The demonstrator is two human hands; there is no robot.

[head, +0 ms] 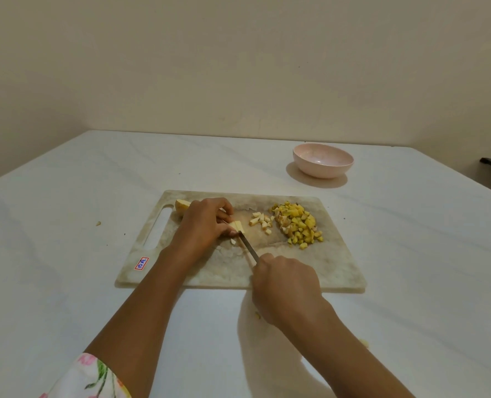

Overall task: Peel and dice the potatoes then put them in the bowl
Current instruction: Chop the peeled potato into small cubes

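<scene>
Nearest me, my right hand [286, 285] is closed around the handle of the knife [248, 245], which is hidden inside my fist. Its blade runs forward and to the left of that hand, the tip reaching the potato strips [237, 226]. My left hand [202, 225], just beyond the blade, is curled over those strips and pins them to the cutting board [238, 271]. The strips seem to lie roughly crosswise to the blade, so I judge each stroke will take dice off their right end. Loose pale dice [261, 220] lie just right of my left hand, and the yellower diced pile [297, 225] lies farther right. An uncut potato piece [182, 205] sits behind my left wrist. On the surface [66, 211], the pink bowl [323, 160] stands well beyond my right hand and looks empty.
</scene>
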